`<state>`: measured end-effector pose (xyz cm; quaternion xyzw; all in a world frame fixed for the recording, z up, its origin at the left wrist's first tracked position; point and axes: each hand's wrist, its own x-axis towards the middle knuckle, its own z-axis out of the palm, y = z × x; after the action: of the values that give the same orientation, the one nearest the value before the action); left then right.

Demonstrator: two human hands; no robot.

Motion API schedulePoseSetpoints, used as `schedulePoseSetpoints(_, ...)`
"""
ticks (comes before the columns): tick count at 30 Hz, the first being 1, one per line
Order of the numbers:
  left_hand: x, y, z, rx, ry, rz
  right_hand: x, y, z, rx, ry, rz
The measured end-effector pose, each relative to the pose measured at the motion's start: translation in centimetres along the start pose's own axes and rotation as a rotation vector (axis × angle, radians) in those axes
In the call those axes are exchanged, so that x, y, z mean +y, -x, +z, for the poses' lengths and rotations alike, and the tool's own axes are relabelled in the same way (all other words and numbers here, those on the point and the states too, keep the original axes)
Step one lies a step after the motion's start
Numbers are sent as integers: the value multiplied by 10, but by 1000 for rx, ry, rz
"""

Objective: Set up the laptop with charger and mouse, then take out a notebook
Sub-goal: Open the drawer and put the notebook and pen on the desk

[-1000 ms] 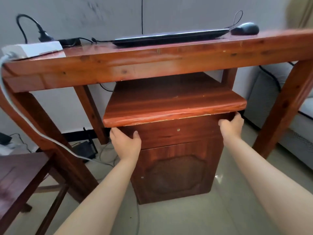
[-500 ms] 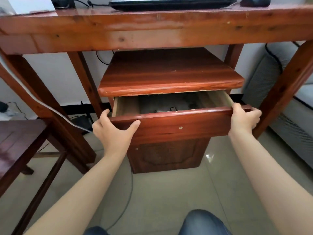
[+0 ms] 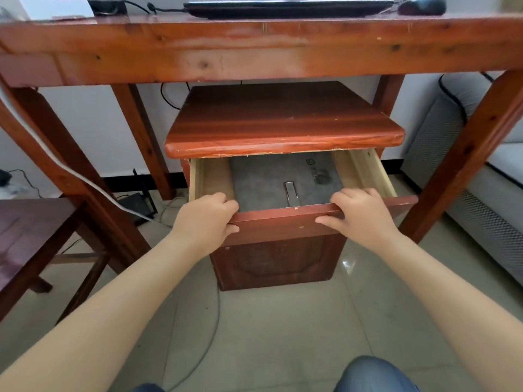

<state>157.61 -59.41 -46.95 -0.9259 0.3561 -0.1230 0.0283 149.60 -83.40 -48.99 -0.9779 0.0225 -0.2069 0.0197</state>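
The drawer (image 3: 283,222) of a small wooden cabinet (image 3: 278,260) under the desk is pulled out. Inside lies a grey notebook (image 3: 271,182) with a metal clasp and a dark logo. My left hand (image 3: 205,219) grips the drawer's front edge near its left end. My right hand (image 3: 358,212) grips the same edge near its right end. On the desk (image 3: 254,55) above sit a closed black laptop (image 3: 285,8), a black mouse (image 3: 421,5) at its right and a charger cable (image 3: 158,8) at its left.
A white power strip (image 3: 48,7) rests on the desk's left end, its white cord (image 3: 73,174) hanging to the floor. A dark wooden chair (image 3: 31,236) stands at the left. A grey sofa (image 3: 486,171) is at the right. My knee (image 3: 373,374) shows at the bottom.
The drawer has come further out, uncovering the grey notebook. Both hands shifted from the drawer's ends onto its top front edge.
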Motion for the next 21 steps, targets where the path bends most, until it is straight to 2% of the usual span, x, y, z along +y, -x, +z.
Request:
schedulePoseSetpoints(6, 1, 4, -2, -283, -162, 119, 3, 19, 9, 66, 96, -346)
schedulePoseSetpoints(10, 9, 5, 5, -411, -166, 136, 5, 22, 18, -40, 76, -388)
schedulePoseSetpoints(13, 8, 0, 2, -455, -145, 147, 4, 12, 14, -276, -13, -252)
schedulePoseSetpoints(16, 8, -6, -2, -561, -102, 157, 8, 0, 7, -693, -312, 34)
schedulePoseSetpoints(18, 7, -13, -3, -629, 41, 83, 4, -12, 2, -785, -486, 225)
schedulePoseSetpoints(19, 7, -18, -3, -635, 151, 17, 1, -20, 1, -812, -452, 260)
schedulePoseSetpoints(21, 9, -30, 0, -588, 282, -100, -8, -32, 3, -831, -267, 211)
